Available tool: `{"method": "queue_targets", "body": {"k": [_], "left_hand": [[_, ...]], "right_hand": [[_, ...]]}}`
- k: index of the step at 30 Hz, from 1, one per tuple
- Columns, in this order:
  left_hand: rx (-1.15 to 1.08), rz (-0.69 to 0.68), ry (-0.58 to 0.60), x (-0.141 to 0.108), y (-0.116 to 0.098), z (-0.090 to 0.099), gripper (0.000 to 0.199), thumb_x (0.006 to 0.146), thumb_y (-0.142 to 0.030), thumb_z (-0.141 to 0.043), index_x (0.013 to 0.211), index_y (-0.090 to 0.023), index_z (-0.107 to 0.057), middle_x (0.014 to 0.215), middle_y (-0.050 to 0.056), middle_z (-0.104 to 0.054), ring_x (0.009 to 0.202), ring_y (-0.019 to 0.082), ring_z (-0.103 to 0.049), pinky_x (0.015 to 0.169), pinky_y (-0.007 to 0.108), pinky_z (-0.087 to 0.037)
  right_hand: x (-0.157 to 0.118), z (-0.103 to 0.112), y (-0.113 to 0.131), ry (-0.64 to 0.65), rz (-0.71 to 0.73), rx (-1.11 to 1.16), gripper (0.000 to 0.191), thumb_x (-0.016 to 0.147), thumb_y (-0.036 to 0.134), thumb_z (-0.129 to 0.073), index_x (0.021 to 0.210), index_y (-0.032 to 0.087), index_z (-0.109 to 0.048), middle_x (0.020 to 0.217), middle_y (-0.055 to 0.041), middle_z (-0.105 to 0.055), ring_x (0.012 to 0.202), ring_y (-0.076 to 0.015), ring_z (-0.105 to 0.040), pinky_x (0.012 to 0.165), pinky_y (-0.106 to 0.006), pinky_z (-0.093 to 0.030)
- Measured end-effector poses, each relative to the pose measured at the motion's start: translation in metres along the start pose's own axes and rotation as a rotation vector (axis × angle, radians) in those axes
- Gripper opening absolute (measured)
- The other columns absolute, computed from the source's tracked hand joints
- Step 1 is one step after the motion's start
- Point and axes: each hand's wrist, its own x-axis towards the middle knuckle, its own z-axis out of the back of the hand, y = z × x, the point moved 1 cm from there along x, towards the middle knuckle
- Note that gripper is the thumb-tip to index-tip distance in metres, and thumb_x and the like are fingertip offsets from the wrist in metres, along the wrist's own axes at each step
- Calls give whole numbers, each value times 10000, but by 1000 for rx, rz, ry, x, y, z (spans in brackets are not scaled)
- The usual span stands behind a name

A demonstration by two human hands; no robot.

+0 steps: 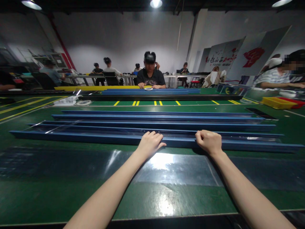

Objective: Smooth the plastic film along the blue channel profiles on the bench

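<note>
The nearest blue rail [178, 142] lies flat on the green bench [143, 203], its long axis running left to right across the person's front, its right end reaching the picture's edge. The left hand [150, 142] rests over its near wall, fingers bent inward, thumb apart. The right hand [209, 142] is curled like a fist on it. Fingertips are hidden, so I cannot tell whether either grip pinches anything.

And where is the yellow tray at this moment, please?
In the head view, the yellow tray is at the right side of the green table, beside the red tray.
</note>
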Motion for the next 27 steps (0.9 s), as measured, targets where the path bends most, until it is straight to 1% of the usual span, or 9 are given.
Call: {"method": "queue_targets", "body": {"k": [17, 27], "left_hand": [[-12, 20, 35, 2, 1, -1, 309, 808, -474, -431, 752, -181, -510, 714, 15, -588, 736, 162, -525, 611, 265, -331], [-31, 29, 68, 3, 0, 1, 302, 810, -463, -434, 783, -177, -526, 733, 23, -598, 743, 165, -536, 617, 260, -342]], "right_hand": [[1, 1, 0, 36, -20, 14, 399, 740, 318, -361, 410, 157, -519, 446, -53, -558, 397, -106, -417, 432, -220, -170], [1, 2, 1, 25, -20, 12, 394, 737, 311, -366, 405, 156, -513, 443, -47, -549, 385, -98, -396, 433, -224, -169]]}}
